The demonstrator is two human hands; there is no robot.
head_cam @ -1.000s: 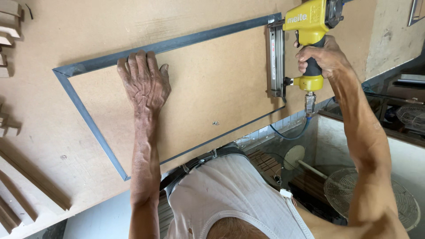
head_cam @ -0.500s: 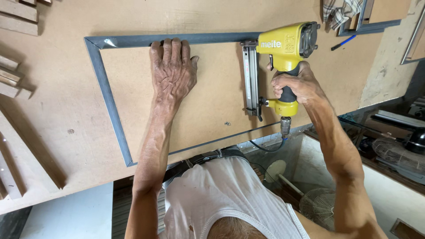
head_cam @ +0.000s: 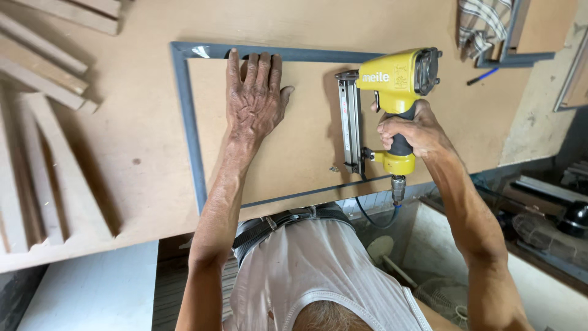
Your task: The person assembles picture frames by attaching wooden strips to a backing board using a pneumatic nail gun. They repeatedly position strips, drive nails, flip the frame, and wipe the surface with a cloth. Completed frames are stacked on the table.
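My left hand [head_cam: 254, 98] lies flat, fingers spread, on a brown board panel [head_cam: 294, 122] that sits inside a grey rectangular frame [head_cam: 187, 122]. The fingertips reach the frame's far rail. My right hand [head_cam: 407, 132] grips the black handle of a yellow pneumatic nail gun [head_cam: 395, 92]. Its silver magazine [head_cam: 350, 122] stands on the panel near the frame's right side, nose toward the far rail. An air hose [head_cam: 373, 217] hangs from the gun's base.
The frame rests on a large brown workbench [head_cam: 122, 184]. Several wooden strips [head_cam: 49, 141] lie at the left. A checked cloth [head_cam: 484, 27], another grey frame [head_cam: 514, 58] and a blue pen [head_cam: 482, 76] are at the far right. A fan [head_cam: 447, 294] stands below.
The view has shifted so the frame and hands sit lower and more central. My left hand stays flat on the panel; the nail gun stays at the frame's right side.
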